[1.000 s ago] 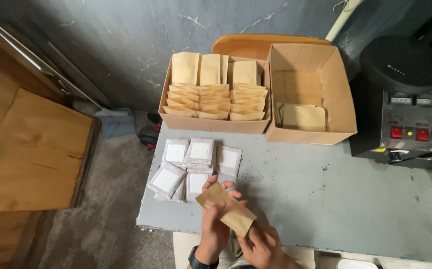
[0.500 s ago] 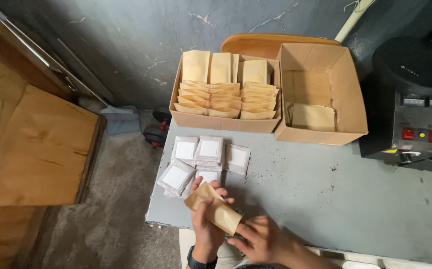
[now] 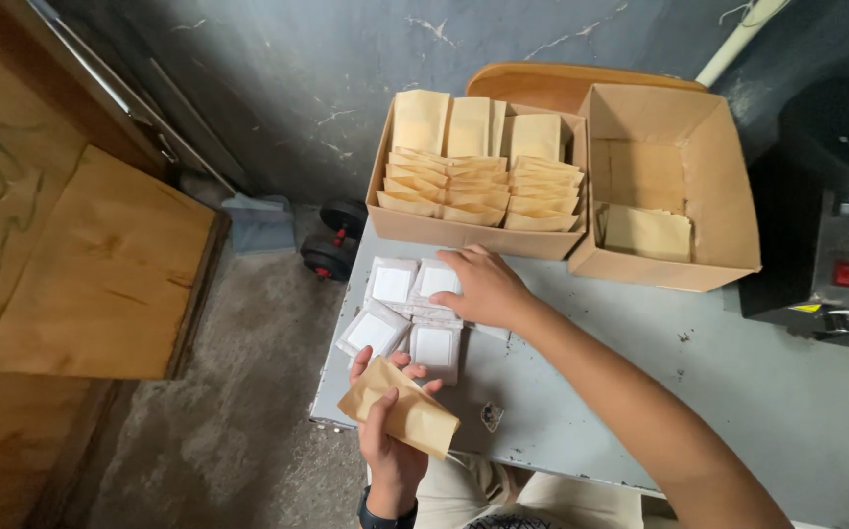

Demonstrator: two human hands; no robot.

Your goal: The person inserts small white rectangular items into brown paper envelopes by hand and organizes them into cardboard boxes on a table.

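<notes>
Both arms are bare, without sleeves in view. The left hand (image 3: 392, 446) has a dark band on its wrist. The right hand (image 3: 483, 287) wears nothing. Light beige trousers cover the legs.

Left hand (image 3: 392, 443): low and close to the body, palm up, fingers curled upward with tips spread, wrist bent slightly, dark band at the wrist. Right hand (image 3: 483, 286): reached forward, palm down, fingers extended and pointing left, knuckles raised a little. Right forearm bare, stretched diagonally from lower right, elbow out of view.
</notes>
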